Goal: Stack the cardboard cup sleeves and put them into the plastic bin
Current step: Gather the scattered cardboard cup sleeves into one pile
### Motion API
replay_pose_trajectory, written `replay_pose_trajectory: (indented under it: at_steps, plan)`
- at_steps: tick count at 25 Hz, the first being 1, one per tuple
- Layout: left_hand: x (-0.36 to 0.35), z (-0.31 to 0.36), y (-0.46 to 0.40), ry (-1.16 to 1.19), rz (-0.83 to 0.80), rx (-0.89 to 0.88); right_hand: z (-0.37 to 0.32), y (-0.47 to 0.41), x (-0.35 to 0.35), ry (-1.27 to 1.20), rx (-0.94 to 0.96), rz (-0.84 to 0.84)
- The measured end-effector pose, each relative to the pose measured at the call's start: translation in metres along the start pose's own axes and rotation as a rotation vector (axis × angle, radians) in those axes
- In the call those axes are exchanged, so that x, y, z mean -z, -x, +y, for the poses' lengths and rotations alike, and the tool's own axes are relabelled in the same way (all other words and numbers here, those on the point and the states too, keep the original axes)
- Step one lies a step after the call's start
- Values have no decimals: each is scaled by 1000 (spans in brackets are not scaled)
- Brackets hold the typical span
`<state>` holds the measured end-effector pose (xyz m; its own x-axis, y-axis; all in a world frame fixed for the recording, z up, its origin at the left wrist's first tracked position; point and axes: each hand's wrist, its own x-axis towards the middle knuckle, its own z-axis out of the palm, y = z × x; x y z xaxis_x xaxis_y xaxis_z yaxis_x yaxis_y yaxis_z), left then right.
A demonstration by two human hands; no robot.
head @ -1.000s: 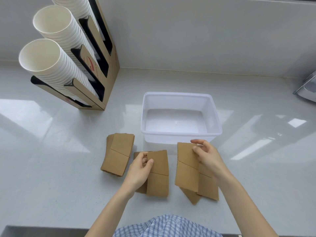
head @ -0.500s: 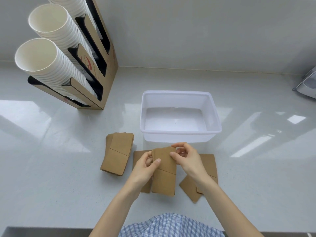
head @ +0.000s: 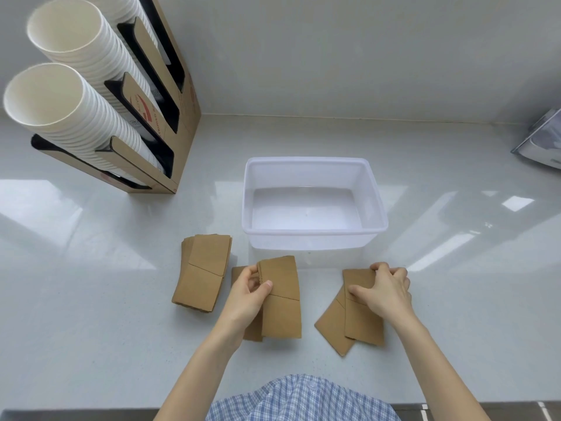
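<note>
Brown cardboard cup sleeves lie flat on the white counter in three groups. A small stack (head: 204, 276) lies at the left, untouched. My left hand (head: 248, 294) pinches the left edge of the middle stack of sleeves (head: 282, 302). My right hand (head: 383, 291) rests with bent fingers on the top end of two overlapping sleeves (head: 352, 325) at the right. The clear plastic bin (head: 312, 235) stands just behind the sleeves with nothing in it.
A cardboard cup dispenser (head: 170, 123) holding rows of white paper cups (head: 63, 95) leans at the back left. A silvery object (head: 543, 141) sits at the far right edge. The wall runs behind the bin; the counter's front edge is near my shirt.
My right hand set a sleeve onto the middle stack held by my left hand, then moved right and came down on the two sleeves at the right.
</note>
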<state>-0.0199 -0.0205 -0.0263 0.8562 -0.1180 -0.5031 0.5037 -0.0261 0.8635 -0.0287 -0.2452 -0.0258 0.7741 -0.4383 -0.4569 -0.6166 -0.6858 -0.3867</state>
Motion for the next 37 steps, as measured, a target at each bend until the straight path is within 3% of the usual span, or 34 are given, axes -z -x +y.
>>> replay_pose_trajectory:
  at_steps: [3, 8, 12, 15, 23, 30, 32, 35, 37]
  plan:
    - [-2, -1, 1, 25, 8, 24, -3, -1, 0, -85, 35, 25]
    - [-3, 1, 3, 55, -14, 31, -13, 7, 8, -486, 179, -14]
    - [-5, 2, 5, 31, -44, 18, -32, 18, 13, -710, 263, -159]
    - [-8, 2, 6, 40, -66, 0, -48, 21, 1, -745, 300, -243]
    - [-10, 3, 11, 115, -134, 22, -65, 16, -32, -536, 362, -211]
    - [-9, 0, 8, 81, -75, 2, -50, 17, -14, -448, 349, -126]
    - [-7, 0, 5, 84, -54, 9, -31, 10, -1, -230, 273, -64]
    - [-4, 0, 3, 98, 0, 10, -8, 7, 9, 181, 84, -104]
    - [-3, -1, 2, 98, 22, 13, -3, 9, 8, 215, 10, -133]
